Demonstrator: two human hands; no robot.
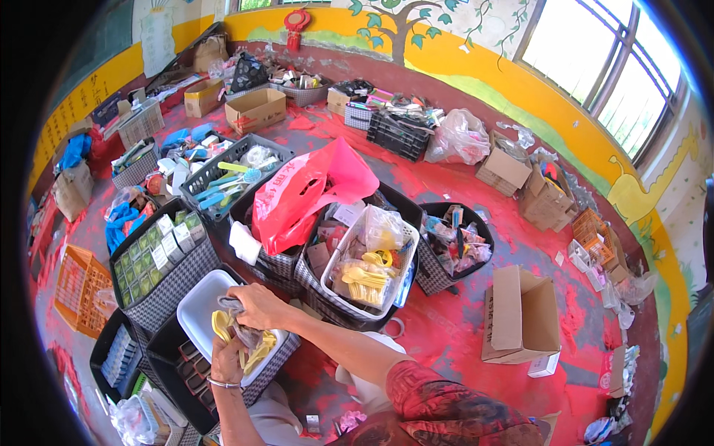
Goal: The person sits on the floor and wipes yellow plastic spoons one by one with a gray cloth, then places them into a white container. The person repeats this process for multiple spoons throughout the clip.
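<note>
Over a white plastic tub (195, 306) at the lower left, my two hands work close together. My right hand (259, 306) reaches across from the right, its fingers closed on a grey cloth (236, 324). Below it, my left hand (227, 360), with a bangle at the wrist, is closed around yellow plastic spoons (221, 325); the cloth lies against them. More yellow pieces (257, 352) show in the tub beside my left hand. Just right of my hands, a white basket (405, 256) holds bagged yellow spoons (366, 278) and a clear plastic bag (383, 229).
The tub rests on a black-lined checked bin (172, 349). Around it stand a bin of green-and-white boxes (160, 249), a red plastic bag (297, 197), a grey crate of brushes (279, 152) and an orange crate (83, 290). An open cardboard box (504, 316) stands on the right.
</note>
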